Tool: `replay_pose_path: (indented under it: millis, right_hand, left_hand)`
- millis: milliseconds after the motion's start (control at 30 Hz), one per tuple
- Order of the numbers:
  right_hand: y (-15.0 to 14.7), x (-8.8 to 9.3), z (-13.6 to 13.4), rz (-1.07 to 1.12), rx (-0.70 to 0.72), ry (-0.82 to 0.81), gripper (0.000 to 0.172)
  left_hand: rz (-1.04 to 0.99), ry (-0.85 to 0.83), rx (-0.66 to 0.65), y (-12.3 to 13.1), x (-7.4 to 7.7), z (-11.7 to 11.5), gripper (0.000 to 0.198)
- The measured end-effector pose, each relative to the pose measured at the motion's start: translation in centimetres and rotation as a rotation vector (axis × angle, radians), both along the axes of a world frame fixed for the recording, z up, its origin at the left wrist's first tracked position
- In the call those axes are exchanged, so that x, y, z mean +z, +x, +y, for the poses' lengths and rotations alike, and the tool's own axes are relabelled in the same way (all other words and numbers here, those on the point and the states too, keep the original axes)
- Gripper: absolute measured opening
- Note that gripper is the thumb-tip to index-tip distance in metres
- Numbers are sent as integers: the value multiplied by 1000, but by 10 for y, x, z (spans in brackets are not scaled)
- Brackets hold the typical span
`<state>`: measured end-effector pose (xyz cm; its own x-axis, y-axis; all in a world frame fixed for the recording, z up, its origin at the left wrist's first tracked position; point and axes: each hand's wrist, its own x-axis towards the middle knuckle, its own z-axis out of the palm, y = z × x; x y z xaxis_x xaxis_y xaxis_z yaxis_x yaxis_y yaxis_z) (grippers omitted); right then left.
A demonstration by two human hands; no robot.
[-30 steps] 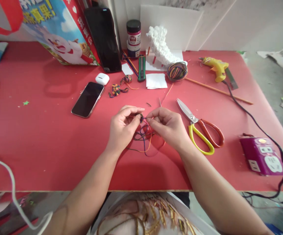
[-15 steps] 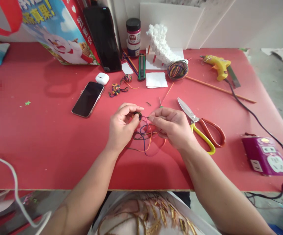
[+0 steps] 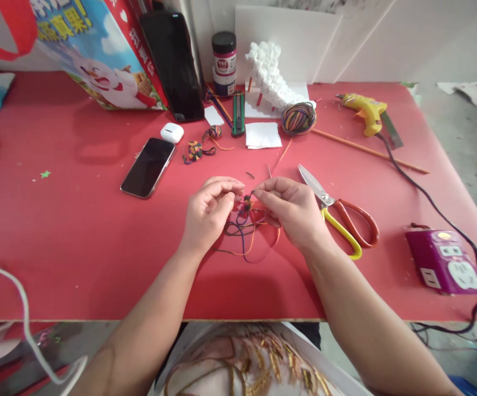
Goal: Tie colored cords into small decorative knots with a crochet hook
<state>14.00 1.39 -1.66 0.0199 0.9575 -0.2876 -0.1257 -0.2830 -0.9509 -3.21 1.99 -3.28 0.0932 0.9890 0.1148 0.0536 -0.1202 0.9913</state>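
Over the middle of the red table (image 3: 77, 236), my left hand (image 3: 207, 212) and my right hand (image 3: 294, 209) face each other with fingertips pinched together. Between them sits a small knot of multicoloured cord (image 3: 247, 203). Both hands grip it, one on each side. Loose cord ends (image 3: 246, 239) in orange, blue and dark colours trail from the knot toward me and lie on the table. Just right of my right hand lie scissors (image 3: 341, 217) with one red and one yellow handle, blades pointing away.
A black phone (image 3: 148, 166), white earbud case (image 3: 172, 132), small cord bundles (image 3: 195, 150), a cord coil (image 3: 299, 118), white paper (image 3: 263, 135), a yellow glue gun (image 3: 364, 113) with black cable, a purple power strip (image 3: 447, 261), a long stick (image 3: 370, 151), a jar (image 3: 225, 63) and a printed bag (image 3: 98, 49).
The knot has shifted slightly right, out from my left fingertips into the gap between the hands. My right hand edged closer and turned a little. Nothing else on the table moved.
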Motion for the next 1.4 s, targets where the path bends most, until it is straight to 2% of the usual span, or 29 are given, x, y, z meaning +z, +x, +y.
replay_pose_path:
  millis: [100,233,467,833,1100,1400]
  right_hand:
    - [-1,0,-1,26,7,-12,23]
    - [-2,2,-2,87,22,-23,24]
    - [-2,4,-1,203,10,-26,25]
    - [-3,7,-1,190,-6,-29,23]
    - [-1,10,-3,228,23,-34,25]
    - [-1,8,-2,224,0,-22,32]
  left_hand:
    - [-45,-71,-77,1,-3,0,19]
    - [-14,-42,-166,4,-6,0,28]
    - [-22,-80,-94,7,-6,1,11]
    - [-168,-196,-114,7,-4,1,10]
    - [-149,-223,-33,3,-8,4,8]
    - [-172,-124,-121,5,-4,4,8]
